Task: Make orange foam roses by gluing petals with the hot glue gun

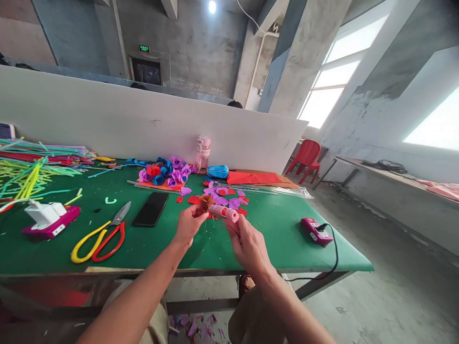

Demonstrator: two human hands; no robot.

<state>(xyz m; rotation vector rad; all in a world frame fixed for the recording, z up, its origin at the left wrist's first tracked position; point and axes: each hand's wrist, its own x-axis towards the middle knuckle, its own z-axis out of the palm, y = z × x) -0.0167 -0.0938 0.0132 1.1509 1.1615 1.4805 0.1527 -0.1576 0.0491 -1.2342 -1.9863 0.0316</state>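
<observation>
My left hand (189, 223) is closed, its fingertips pinching a small orange-brown paper flower (206, 201). Wrapped around the handle of a pink glue gun (224, 212) is my right hand (249, 241). The gun's front end points left and meets the flower, though whether they touch I cannot tell. Purple paper petals (234, 203) and red paper petals (194, 199) lie scattered on the green table just beyond both hands. Finished-looking paper flowers (163, 171) in purple, blue and red are heaped farther back on the left.
Scissors (102, 236) and a black phone (150, 209) lie left of my hands. Bundled coloured stems (39, 160) fill the far left, near a power strip (52, 222). A pink bottle (203, 155) stands at the back. Another power strip (316, 232), with a cord, sits right.
</observation>
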